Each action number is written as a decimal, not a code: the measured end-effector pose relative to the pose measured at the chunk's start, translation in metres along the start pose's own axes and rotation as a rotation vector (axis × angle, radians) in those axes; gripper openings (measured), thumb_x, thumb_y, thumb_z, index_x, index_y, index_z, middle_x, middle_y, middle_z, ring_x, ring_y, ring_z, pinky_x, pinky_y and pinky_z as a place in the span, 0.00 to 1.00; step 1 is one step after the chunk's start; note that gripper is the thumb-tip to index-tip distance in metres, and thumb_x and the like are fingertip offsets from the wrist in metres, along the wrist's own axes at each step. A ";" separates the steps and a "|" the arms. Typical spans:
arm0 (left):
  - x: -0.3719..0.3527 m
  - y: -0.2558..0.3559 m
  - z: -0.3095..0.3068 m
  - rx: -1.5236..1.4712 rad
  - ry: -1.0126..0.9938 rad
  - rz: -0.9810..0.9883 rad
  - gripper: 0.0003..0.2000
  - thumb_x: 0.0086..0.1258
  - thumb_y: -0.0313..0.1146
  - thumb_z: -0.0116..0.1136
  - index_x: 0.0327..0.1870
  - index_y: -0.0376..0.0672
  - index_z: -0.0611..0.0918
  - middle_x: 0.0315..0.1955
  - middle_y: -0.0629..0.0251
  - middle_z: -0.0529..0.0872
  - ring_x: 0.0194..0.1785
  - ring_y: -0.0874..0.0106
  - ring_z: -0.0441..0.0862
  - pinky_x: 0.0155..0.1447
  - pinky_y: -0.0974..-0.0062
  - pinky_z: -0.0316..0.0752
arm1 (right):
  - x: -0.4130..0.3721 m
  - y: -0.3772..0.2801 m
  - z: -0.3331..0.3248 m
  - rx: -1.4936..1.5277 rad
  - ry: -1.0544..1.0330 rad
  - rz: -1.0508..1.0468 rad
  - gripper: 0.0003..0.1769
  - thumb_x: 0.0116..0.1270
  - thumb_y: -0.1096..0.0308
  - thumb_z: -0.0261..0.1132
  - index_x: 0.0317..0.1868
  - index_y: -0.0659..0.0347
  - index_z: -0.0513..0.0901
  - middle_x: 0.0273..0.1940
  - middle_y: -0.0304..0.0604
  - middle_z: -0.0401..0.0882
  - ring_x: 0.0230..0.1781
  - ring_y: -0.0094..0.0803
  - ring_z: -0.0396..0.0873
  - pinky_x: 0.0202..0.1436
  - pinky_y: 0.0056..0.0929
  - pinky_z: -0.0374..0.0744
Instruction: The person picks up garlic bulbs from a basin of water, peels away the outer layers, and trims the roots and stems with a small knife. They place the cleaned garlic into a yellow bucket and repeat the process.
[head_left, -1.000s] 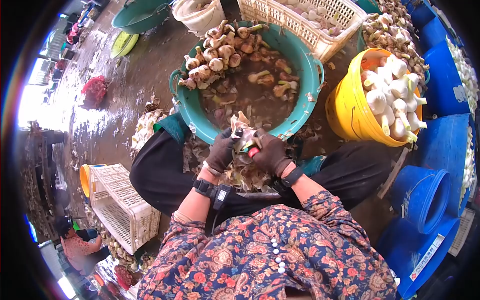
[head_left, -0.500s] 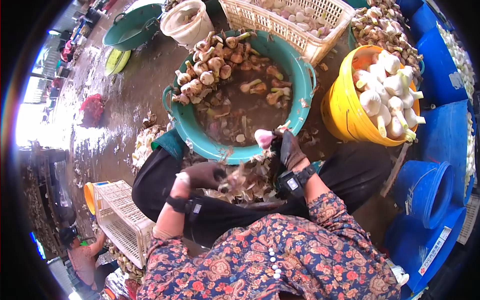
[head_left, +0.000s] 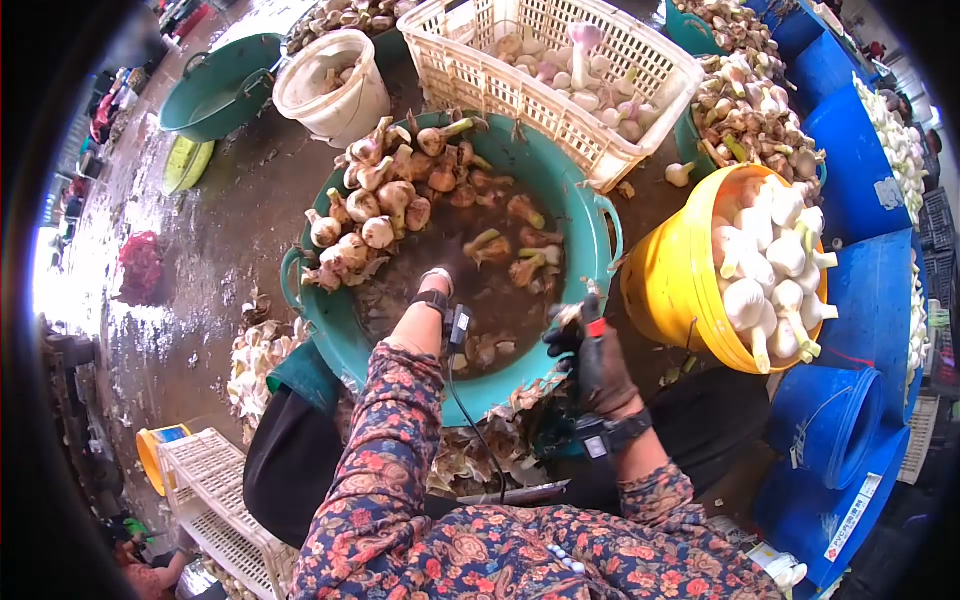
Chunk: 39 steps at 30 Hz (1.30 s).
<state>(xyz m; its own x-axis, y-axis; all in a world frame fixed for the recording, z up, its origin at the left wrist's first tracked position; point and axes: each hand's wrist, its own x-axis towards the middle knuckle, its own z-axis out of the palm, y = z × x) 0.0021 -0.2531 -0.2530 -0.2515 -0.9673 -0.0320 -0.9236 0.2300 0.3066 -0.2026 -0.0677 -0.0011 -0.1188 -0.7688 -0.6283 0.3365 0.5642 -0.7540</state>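
Note:
My left hand (head_left: 453, 258) reaches into the murky water of the green basin (head_left: 337, 338); its fingers are hidden, close to heaped unpeeled garlic bulbs (head_left: 378, 232). Over the basin's near right rim is my gloved right hand (head_left: 598, 370). Its fingers are wrapped round a slim tool with a red-and-black handle (head_left: 596, 345), whose working end I cannot make out. A pinkish garlic bulb with a long stem (head_left: 583, 50) shows above the whitish bulbs in the white crate (head_left: 540, 100). Peeled garlic (head_left: 770, 260) fills the yellow bucket (head_left: 665, 275) to the right.
A white bucket (head_left: 330, 90) and another green basin (head_left: 215, 95) stand at the back left. Blue tubs (head_left: 860, 300) line the right side. More unpeeled garlic (head_left: 750, 110) is heaped behind the yellow bucket. Peelings (head_left: 265, 360) lie left of the basin, above a white crate (head_left: 215, 480).
My left hand has moved from the peelings at my lap into the basin. The pinkish bulb has left my right hand; a similar one shows at the crate. The view has shifted.

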 end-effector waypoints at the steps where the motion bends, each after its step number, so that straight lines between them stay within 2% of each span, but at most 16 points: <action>1: 0.000 0.000 -0.005 -0.249 -0.129 -0.037 0.36 0.53 0.45 0.65 0.63 0.41 0.67 0.53 0.48 0.76 0.56 0.57 0.75 0.58 0.65 0.70 | 0.010 0.017 -0.001 -0.123 0.065 0.029 0.31 0.67 0.36 0.48 0.33 0.57 0.79 0.27 0.36 0.79 0.22 0.21 0.73 0.24 0.18 0.68; 3: -0.013 0.004 -0.023 -0.734 -0.402 -0.126 0.34 0.51 0.45 0.69 0.58 0.38 0.73 0.46 0.52 0.82 0.50 0.64 0.79 0.53 0.70 0.73 | 0.036 0.059 -0.006 -0.158 0.130 -0.158 0.27 0.67 0.42 0.54 0.25 0.58 0.78 0.24 0.34 0.78 0.19 0.22 0.70 0.22 0.21 0.66; 7: -0.099 0.071 -0.128 -1.059 -0.394 -0.029 0.31 0.47 0.43 0.73 0.52 0.35 0.77 0.43 0.56 0.82 0.46 0.70 0.79 0.50 0.74 0.73 | 0.060 0.087 0.002 -0.609 0.285 -0.308 0.27 0.65 0.47 0.60 0.21 0.63 0.77 0.20 0.39 0.78 0.18 0.26 0.70 0.22 0.29 0.66; 9: -0.131 0.084 -0.146 -0.857 -0.381 0.056 0.29 0.47 0.42 0.72 0.51 0.36 0.78 0.43 0.56 0.82 0.45 0.70 0.79 0.51 0.74 0.73 | 0.040 0.071 0.014 -0.728 0.265 -0.331 0.16 0.61 0.58 0.62 0.30 0.64 0.82 0.26 0.58 0.78 0.31 0.58 0.76 0.32 0.45 0.73; 13: -0.163 0.115 -0.191 -0.510 -0.207 0.223 0.26 0.44 0.39 0.73 0.45 0.36 0.80 0.39 0.55 0.80 0.39 0.59 0.78 0.46 0.67 0.73 | 0.018 0.059 0.021 -0.551 0.103 -0.390 0.17 0.61 0.56 0.62 0.29 0.64 0.82 0.26 0.57 0.79 0.29 0.55 0.78 0.30 0.44 0.73; 14: -0.167 0.117 -0.196 -0.499 -0.199 0.226 0.26 0.44 0.39 0.73 0.45 0.36 0.80 0.39 0.55 0.80 0.39 0.59 0.78 0.46 0.67 0.73 | 0.016 0.062 0.021 -0.577 0.093 -0.452 0.16 0.64 0.62 0.61 0.29 0.68 0.80 0.22 0.52 0.78 0.21 0.38 0.75 0.29 0.36 0.73; 17: -0.177 0.118 -0.204 -0.444 -0.162 0.229 0.26 0.44 0.38 0.72 0.45 0.35 0.80 0.37 0.56 0.81 0.39 0.62 0.78 0.46 0.68 0.73 | 0.007 0.064 0.020 -0.709 0.046 -0.572 0.14 0.65 0.65 0.59 0.29 0.68 0.80 0.22 0.51 0.79 0.22 0.32 0.75 0.29 0.34 0.73; 23: -0.201 0.119 -0.222 -1.169 -0.363 -0.083 0.27 0.50 0.35 0.71 0.51 0.32 0.78 0.41 0.63 0.83 0.44 0.77 0.78 0.51 0.78 0.73 | -0.019 0.054 0.017 -0.217 -0.172 -0.285 0.10 0.63 0.69 0.58 0.35 0.70 0.79 0.26 0.38 0.77 0.28 0.22 0.74 0.28 0.26 0.73; 27: -0.222 0.137 -0.216 -1.253 -0.138 -0.149 0.27 0.51 0.34 0.72 0.52 0.32 0.76 0.44 0.64 0.82 0.46 0.77 0.78 0.54 0.77 0.72 | -0.021 0.066 0.014 0.062 -0.140 -0.222 0.15 0.69 0.58 0.56 0.39 0.63 0.79 0.27 0.36 0.78 0.23 0.22 0.75 0.23 0.23 0.74; 29: -0.227 0.147 -0.216 -1.365 -0.131 -0.239 0.29 0.51 0.33 0.72 0.55 0.32 0.74 0.45 0.64 0.81 0.47 0.77 0.77 0.55 0.77 0.72 | -0.029 0.065 0.006 0.213 -0.364 0.111 0.26 0.67 0.42 0.53 0.43 0.59 0.80 0.29 0.37 0.79 0.24 0.23 0.76 0.26 0.24 0.75; 33: -0.235 0.156 -0.220 -1.180 -0.259 -0.015 0.36 0.50 0.33 0.73 0.61 0.34 0.68 0.52 0.62 0.77 0.53 0.71 0.75 0.60 0.70 0.68 | -0.050 0.061 0.004 0.538 -0.538 0.254 0.25 0.69 0.40 0.49 0.44 0.52 0.79 0.31 0.35 0.80 0.22 0.26 0.77 0.24 0.25 0.76; 34: -0.237 0.159 -0.228 -0.763 0.031 0.052 0.38 0.48 0.34 0.73 0.62 0.36 0.67 0.50 0.59 0.78 0.54 0.67 0.74 0.63 0.66 0.65 | -0.038 0.075 0.001 0.541 -0.537 0.258 0.25 0.69 0.40 0.49 0.44 0.52 0.79 0.31 0.35 0.80 0.22 0.26 0.77 0.24 0.25 0.76; 35: -0.238 0.162 -0.236 -0.334 0.302 0.116 0.40 0.46 0.35 0.73 0.63 0.38 0.67 0.49 0.56 0.78 0.55 0.62 0.74 0.65 0.62 0.62 | -0.017 0.096 -0.004 0.311 -0.630 -0.138 0.22 0.70 0.46 0.49 0.45 0.55 0.77 0.33 0.36 0.79 0.25 0.25 0.76 0.27 0.25 0.76; 36: -0.234 0.162 -0.243 -0.332 0.334 0.223 0.33 0.47 0.35 0.69 0.59 0.44 0.73 0.44 0.56 0.79 0.55 0.56 0.72 0.66 0.59 0.58 | -0.005 0.109 -0.008 0.066 -0.701 -0.531 0.18 0.72 0.51 0.50 0.45 0.58 0.75 0.35 0.37 0.77 0.28 0.24 0.75 0.31 0.25 0.75; 37: -0.234 0.151 -0.240 -0.331 0.331 0.218 0.33 0.47 0.35 0.69 0.59 0.44 0.73 0.44 0.56 0.79 0.55 0.56 0.72 0.66 0.59 0.58 | -0.009 0.101 -0.011 0.067 -0.704 -0.525 0.18 0.72 0.51 0.50 0.45 0.58 0.75 0.35 0.37 0.77 0.28 0.24 0.75 0.31 0.25 0.75; 39: -0.234 0.129 -0.228 0.021 0.055 0.604 0.29 0.41 0.39 0.70 0.51 0.48 0.78 0.45 0.63 0.79 0.53 0.59 0.73 0.62 0.61 0.63 | -0.018 0.089 -0.015 0.315 -0.706 0.279 0.14 0.70 0.62 0.55 0.50 0.60 0.73 0.39 0.37 0.76 0.33 0.22 0.75 0.35 0.21 0.76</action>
<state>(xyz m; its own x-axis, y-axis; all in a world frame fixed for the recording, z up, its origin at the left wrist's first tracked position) 0.0077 -0.0209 0.0114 -0.7182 -0.6691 0.1910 -0.6278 0.7415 0.2370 -0.1843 0.0008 -0.0601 0.5882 -0.6802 -0.4374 0.5254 0.7326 -0.4327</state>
